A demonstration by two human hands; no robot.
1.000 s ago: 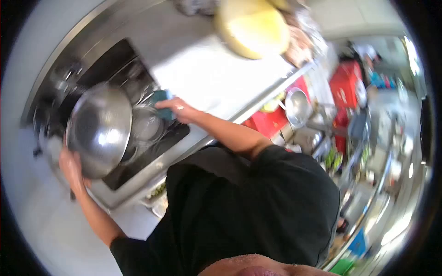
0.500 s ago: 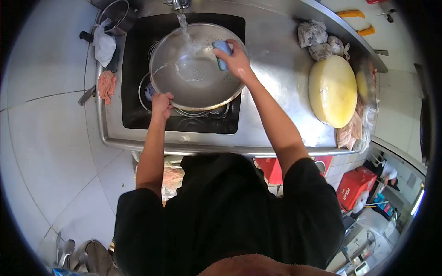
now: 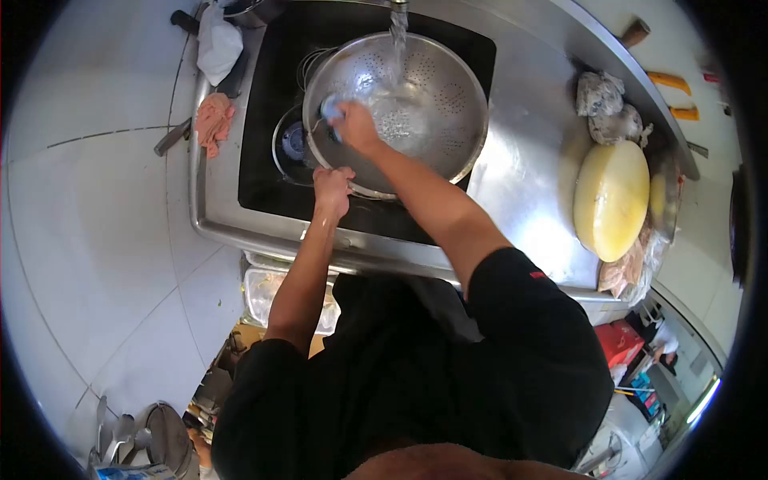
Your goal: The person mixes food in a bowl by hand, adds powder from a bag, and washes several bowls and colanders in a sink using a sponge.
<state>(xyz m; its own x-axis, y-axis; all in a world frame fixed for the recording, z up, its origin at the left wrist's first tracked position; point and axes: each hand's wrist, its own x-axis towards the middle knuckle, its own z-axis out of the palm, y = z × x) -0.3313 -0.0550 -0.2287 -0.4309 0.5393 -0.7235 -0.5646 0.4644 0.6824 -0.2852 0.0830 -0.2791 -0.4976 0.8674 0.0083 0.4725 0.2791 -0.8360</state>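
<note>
A large metal colander lies tilted in the dark sink, and water from the faucet runs into it. My left hand is closed on the colander's near left rim. Inside the bowl, my right hand grips a blue sponge against the left inner wall. Part of the sponge is hidden by the fingers and blurred. Beneath the colander's left side, a round wire-rimmed item and other wire pieces show in the sink; what they are is partly covered.
A big yellow rounded block stands on the steel counter at right, beside tied plastic bags. A pink cloth, a white bag and a dark-handled tool sit along the left edge. Another person is far off at right.
My right hand has carried the sponge from the colander's right wall across to its left wall. My left hand stays on the rim. The whole view has shifted, with the counter appearing turned.
</note>
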